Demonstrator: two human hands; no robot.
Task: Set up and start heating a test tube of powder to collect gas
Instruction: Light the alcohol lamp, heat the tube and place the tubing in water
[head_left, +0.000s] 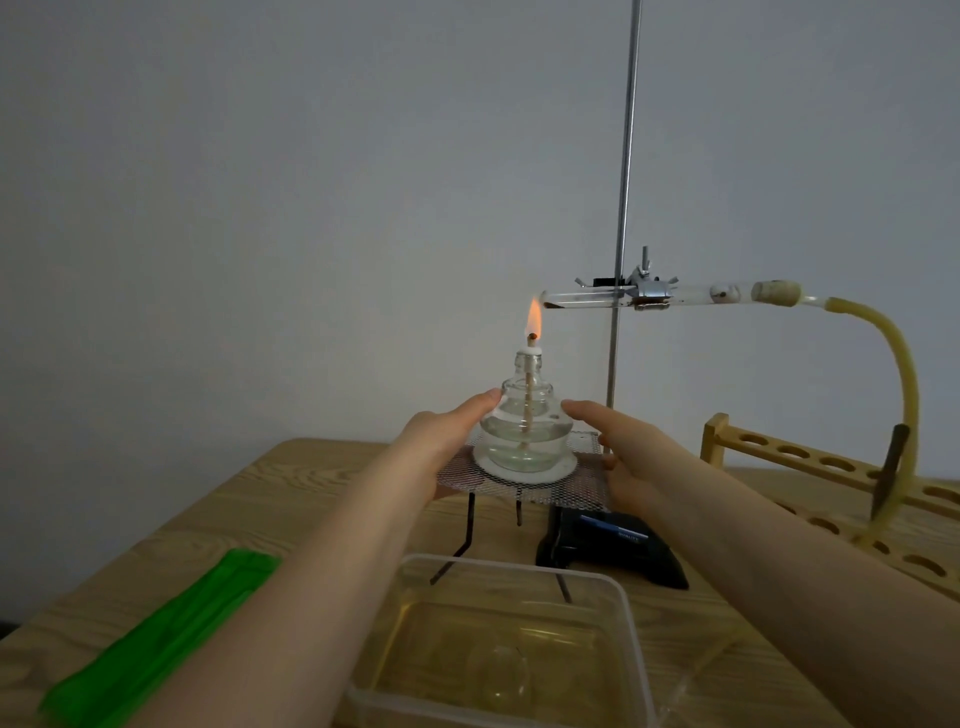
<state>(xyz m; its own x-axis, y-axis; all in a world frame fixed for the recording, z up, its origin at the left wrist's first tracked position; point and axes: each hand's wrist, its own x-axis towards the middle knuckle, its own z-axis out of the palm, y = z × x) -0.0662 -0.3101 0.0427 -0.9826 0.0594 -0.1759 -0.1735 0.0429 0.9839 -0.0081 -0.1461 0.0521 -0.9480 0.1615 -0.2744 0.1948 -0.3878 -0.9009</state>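
We see lit lamp (525, 431) on mesh (582, 486), flame under closed end of clamped tube (582, 297). Left hand (441, 441) holds mesh left of lamp, right hand (631, 457) grips mesh right of lamp. Hose (904, 374) far right of lamp.

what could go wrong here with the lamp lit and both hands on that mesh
1. Both hands, left and right, are at the wire mesh under the lit alcohol lamp; a jolt could tip it and spill burning fuel.
2. The flame only reaches the test tube at its closed end, so uneven heating may crack the glass.
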